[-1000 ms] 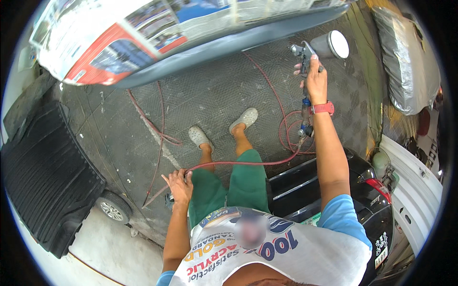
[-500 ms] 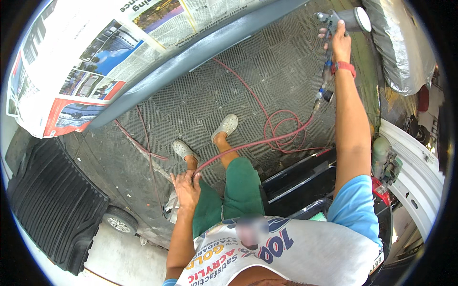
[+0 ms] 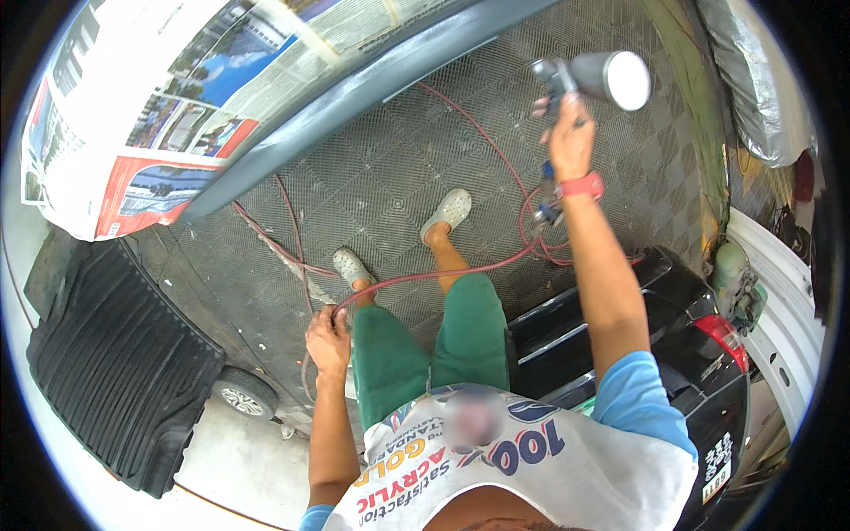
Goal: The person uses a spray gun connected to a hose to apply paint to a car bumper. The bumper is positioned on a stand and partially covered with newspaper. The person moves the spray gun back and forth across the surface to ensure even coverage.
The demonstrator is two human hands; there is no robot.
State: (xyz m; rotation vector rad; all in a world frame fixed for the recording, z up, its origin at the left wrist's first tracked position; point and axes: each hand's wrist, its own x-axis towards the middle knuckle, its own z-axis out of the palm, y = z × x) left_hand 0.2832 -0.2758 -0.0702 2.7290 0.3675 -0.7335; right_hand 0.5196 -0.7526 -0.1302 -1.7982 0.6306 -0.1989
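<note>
My right hand (image 3: pixel 571 137) is wrapped round the handle of a spray gun (image 3: pixel 555 78), whose grey cup with a white lid (image 3: pixel 624 80) sticks out to the right. Beneath its grip, fittings lead into a red air hose (image 3: pixel 443 273). The hose runs across in front of my legs to my left hand (image 3: pixel 328 340), which is closed on it near my left thigh. Ahead of me and to the left stretches a grey painted car panel (image 3: pixel 354 104), with newspaper (image 3: pixel 190 115) masking the surface beyond it. The gun is apart from the panel and slightly blurred.
Loops of hose lie on the dark patterned floor (image 3: pixel 381 195). Close on my right is a black vehicle (image 3: pixel 660 292) with a red tail light. A silver-covered object (image 3: pixel 757 88) stands far right. To the left are a black ribbed liner (image 3: pixel 124 363) and a wheel (image 3: pixel 245 394).
My right hand has brought the spray gun leftward and a little nearer. My left hand still grips the hose, slightly farther left. My view has shifted, showing more of the black vehicle.
</note>
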